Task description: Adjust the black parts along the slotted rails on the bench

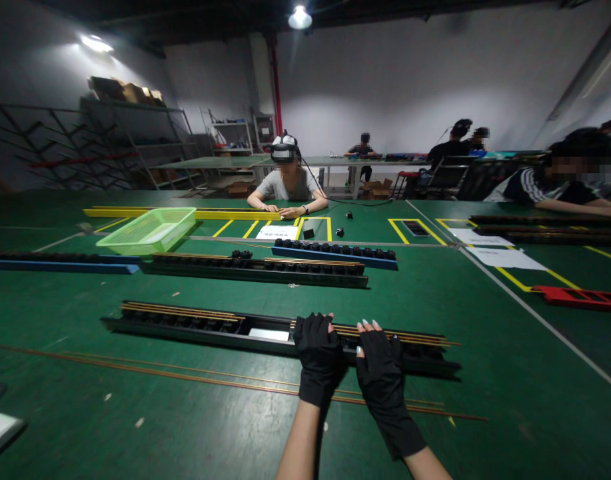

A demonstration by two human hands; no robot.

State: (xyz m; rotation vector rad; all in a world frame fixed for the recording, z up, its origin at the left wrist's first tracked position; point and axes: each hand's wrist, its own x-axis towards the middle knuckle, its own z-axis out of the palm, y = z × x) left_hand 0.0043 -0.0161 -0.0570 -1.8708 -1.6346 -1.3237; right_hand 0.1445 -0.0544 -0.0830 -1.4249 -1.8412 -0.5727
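A long black power strip housing lies across the green table in front of me, with thin copper strips laid along its top. My left hand, in a black fingerless glove, rests on the housing with fingers curled down onto the copper strips. My right hand, gloved the same way, sits just to its right, fingertips pressing on the strips near the housing's right part. Loose copper strips lie on the table nearer to me.
A second black housing and blue rails lie farther back, beside a green plastic basket. A person with a headset sits across the table. Other people sit at the right. A red rail lies at right.
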